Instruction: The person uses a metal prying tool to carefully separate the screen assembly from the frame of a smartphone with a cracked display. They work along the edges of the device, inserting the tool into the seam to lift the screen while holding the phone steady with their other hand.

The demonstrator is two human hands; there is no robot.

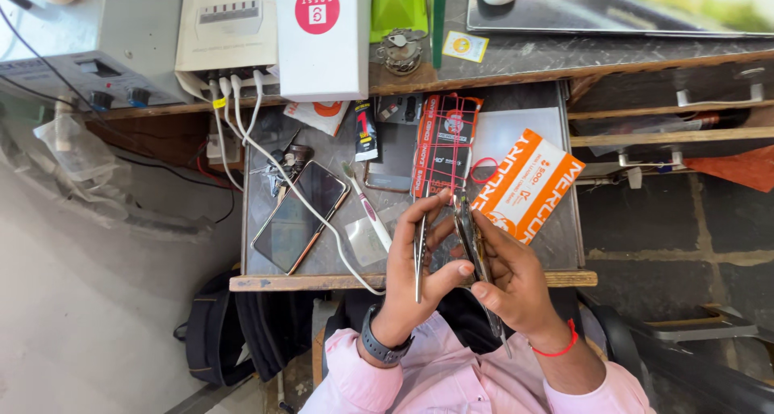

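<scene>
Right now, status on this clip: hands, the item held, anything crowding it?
Left hand grips thin metal tweezers. Right hand holds a slim phone on edge. Both above the desk's front edge; red packet and orange packet just behind.

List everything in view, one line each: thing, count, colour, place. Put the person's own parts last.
Phone: 1, dark screen, left on the tray, face up.
Held phone: 1, dark, edge-on between both hands.
Tweezers: 1, metal, in the left hand.
Toothbrush: 1, white and pink, mid tray.
Cables: several, white, from the charger box across the tray.
Charger box: 1, white, upper shelf.
Carton: 1, white with a red disc, upper shelf.
Orange packet: 1, orange and white, right on the tray.
Red packet: 1, red and black, mid tray.
Tray: 1, grey metal, wooden front edge.
Bag: 1, black, on the floor.
Left hand: wristwatch, pink sleeve.
Right hand: red wrist thread, pink sleeve.
</scene>
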